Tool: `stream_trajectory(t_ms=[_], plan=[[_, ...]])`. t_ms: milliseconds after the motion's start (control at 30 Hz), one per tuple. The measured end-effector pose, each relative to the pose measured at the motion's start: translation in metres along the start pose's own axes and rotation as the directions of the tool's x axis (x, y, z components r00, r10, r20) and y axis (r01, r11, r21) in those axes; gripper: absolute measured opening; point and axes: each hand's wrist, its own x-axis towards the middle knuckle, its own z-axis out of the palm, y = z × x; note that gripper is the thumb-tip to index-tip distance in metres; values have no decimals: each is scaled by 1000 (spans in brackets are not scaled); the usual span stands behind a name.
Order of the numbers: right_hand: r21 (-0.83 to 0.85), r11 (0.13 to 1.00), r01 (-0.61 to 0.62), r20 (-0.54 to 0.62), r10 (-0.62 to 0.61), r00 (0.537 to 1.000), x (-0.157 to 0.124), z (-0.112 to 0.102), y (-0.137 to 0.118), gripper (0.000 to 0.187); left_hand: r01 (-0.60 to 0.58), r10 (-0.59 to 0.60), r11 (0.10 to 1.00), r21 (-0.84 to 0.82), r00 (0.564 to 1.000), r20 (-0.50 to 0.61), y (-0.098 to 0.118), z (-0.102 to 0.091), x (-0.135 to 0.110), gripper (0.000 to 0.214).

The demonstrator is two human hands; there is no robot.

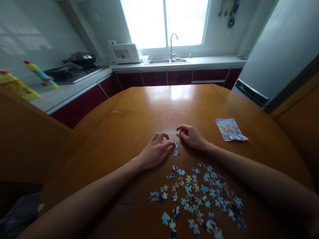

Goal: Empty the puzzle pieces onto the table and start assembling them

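**Blue-and-white strip lies at the left hand's fingertip**

From where I stand, the left hand (157, 151) is nearer to the small, flat strip of joined blue-and-white jigsaw pieces (175, 151). The strip lies just right of that hand, its long axis running away from the person, and one fingertip seems to touch its far end. The left hand is loosely bent rather than clenched, with nothing wrapped in its grasp.

The right hand (191, 136) rests a little beyond the strip and to its right, fingers curled inward; I cannot tell whether they pinch a piece. Nearer the person than both hands, between the forearms, spreads a loose scatter of multicoloured jigsaw pieces (204, 189) on the brown wooden table (139, 109). Right of the right hand lies a creased, colourful printed paper sheet (230, 129).

As for containers, well beyond the left hand, off to its left, a dark metal pan (81, 59) wears a lid that hides its contents. Straight past both hands is a steel double sink (166, 61), its basins too shallowly seen to judge.
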Motion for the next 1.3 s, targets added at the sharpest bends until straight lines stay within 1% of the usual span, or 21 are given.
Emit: stream_trajectory(t_ms=[133, 200, 333, 500, 600, 800, 1100, 1300], plan=[[0, 1000, -8, -6, 8, 1000, 0, 0, 1, 22, 51, -51, 999, -11, 998, -40, -1, 1, 0, 37], [5, 1000, -6, -5, 6, 1000, 0, 0, 1, 22, 62, -63, 998, -25, 997, -41, -1, 0, 0, 36], [3, 1000, 3, -6, -3, 1000, 0, 0, 0, 22, 28, -29, 997, -68, 999, -14, 0, -2, 3, 40], [-9, 1000, -2, -7, 2, 1000, 0, 1, 1, 20, -27, 27, 994, -109, 1000, -2, 1, -4, 5, 31], [-7, 1000, 0, -6, 0, 1000, 1, 1, 2, 20, -49, 53, 992, -114, 998, 25, 1, -5, 5, 30], [-12, 1000, 3, -6, -3, 1000, 1, 1, 3, 20, -47, 50, 990, -129, 999, 19, 2, -6, 5, 35], [-24, 1000, 3, -4, -4, 1000, 1, 0, 2, 20, -46, 51, 989, -138, 998, 31, 0, -3, 4, 37], [-25, 1000, -5, 0, 5, 1000, 1, -1, 1, 20, -51, 54, 989, -138, 998, 18, 0, -4, 4, 36]])
